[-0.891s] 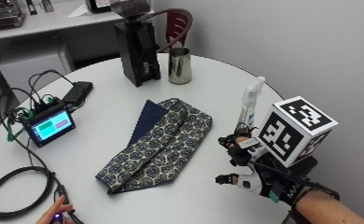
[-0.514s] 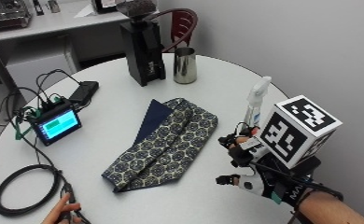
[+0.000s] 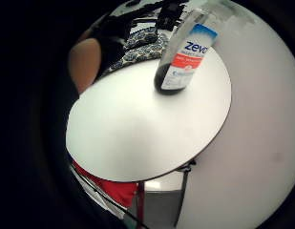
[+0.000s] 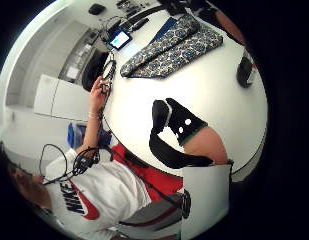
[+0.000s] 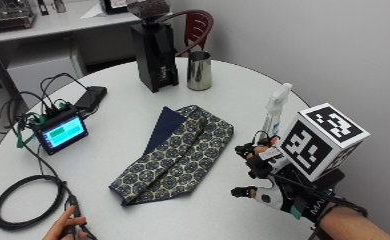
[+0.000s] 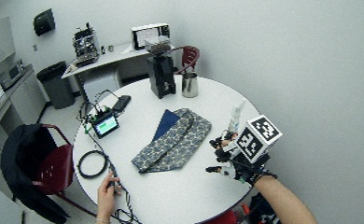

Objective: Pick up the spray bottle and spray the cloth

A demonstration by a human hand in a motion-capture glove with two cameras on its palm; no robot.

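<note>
the bottle (image 5: pixel 275 111) stands upright on the counter (image 5: pixel 248 90) near its edge, just beyond the gloved right hand (image 5: pixel 265 172), whose fingers are spread and holding nothing, with the cloth (image 5: pixel 178 150) lying flat just beside the hand.

We see the scene in bright, even room light from above. The white surface (image 5: pixel 261 100) gives it back as a soft sheen, and the shadows on it are faint: a pale one hugs the near edge of the cloth (image 5: pixel 182 155), and another lies under the hand (image 5: pixel 268 175) at the right. The metal cup (image 5: pixel 198 71) at the far side carries narrow bright streaks. The small screen (image 5: pixel 62 134) at the left glows green. In the little finger side palm view, a dark shadow pools at the base of the spray bottle (image 3: pixel 183 57).
</note>
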